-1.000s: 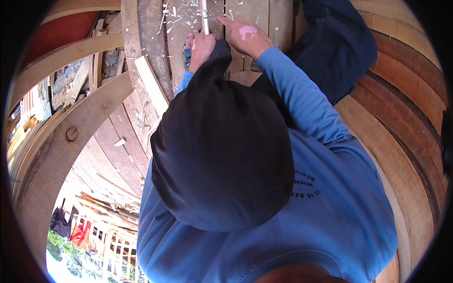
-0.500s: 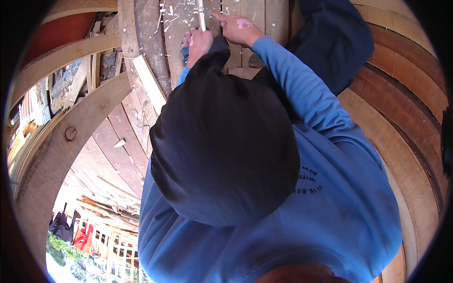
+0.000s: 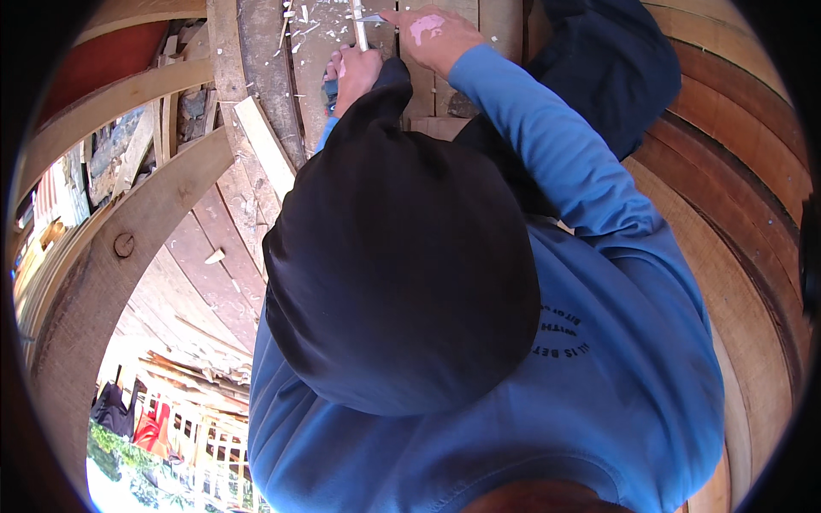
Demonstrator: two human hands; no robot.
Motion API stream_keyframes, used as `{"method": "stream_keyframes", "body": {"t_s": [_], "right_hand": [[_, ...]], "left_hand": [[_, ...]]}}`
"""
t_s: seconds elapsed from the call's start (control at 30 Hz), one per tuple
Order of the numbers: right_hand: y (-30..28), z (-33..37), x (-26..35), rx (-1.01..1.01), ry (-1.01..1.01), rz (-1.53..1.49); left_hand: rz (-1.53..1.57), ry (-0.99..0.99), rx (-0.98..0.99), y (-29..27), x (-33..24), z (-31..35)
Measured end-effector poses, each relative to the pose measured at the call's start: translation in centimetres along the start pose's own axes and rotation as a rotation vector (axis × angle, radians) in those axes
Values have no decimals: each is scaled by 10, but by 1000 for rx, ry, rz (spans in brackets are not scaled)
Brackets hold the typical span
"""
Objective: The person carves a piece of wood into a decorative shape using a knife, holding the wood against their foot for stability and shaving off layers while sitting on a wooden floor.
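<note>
Near the top edge, my left hand (image 3: pixel 356 70) is closed round the lower end of a thin pale wooden stick (image 3: pixel 360 34), which points away from me. To its right my right hand (image 3: pixel 438 38) is closed, index finger stretched along the back of a knife. The knife's blade (image 3: pixel 374 18) lies against the stick's right side; its handle is hidden in the hand. A dark blue-grey item (image 3: pixel 330 87) shows beside my left hand; I cannot make out what it is. Black cloth (image 3: pixel 402 256) covers the middle of the view and hides my left forearm.
White wood shavings (image 3: pixel 299 32) lie scattered on the plank floor (image 3: pixel 214 248). A pale board (image 3: pixel 263 145) lies left of my left hand. Curved wooden ribs (image 3: pixel 128 244) rise on the left, and curved planks (image 3: pixel 727 128) form a wall on the right. Dark trousers (image 3: pixel 607 77) show at upper right.
My right hand and the knife have shifted slightly up and left. The left hand and the stick have moved a little left. Both grips stay the same.
</note>
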State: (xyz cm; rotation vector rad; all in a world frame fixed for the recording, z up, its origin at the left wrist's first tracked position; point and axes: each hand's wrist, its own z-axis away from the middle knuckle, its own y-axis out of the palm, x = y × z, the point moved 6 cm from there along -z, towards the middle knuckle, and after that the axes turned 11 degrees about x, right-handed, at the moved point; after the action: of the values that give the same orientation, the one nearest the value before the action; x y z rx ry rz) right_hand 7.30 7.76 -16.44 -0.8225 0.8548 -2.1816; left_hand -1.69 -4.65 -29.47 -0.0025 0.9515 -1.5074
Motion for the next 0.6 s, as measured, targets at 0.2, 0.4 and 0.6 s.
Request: {"method": "stream_keyframes", "body": {"t_s": [0.2, 0.4, 0.6], "right_hand": [[16, -2, -3, -65, 43, -80], [36, -37, -12, 131, 38, -144], [27, -22, -16, 166, 45, -171]], "left_hand": [[-275, 87, -56, 10, 13, -24], [-432, 155, -129, 17, 19, -30], [-444, 239, -216, 28, 40, -53]]}}
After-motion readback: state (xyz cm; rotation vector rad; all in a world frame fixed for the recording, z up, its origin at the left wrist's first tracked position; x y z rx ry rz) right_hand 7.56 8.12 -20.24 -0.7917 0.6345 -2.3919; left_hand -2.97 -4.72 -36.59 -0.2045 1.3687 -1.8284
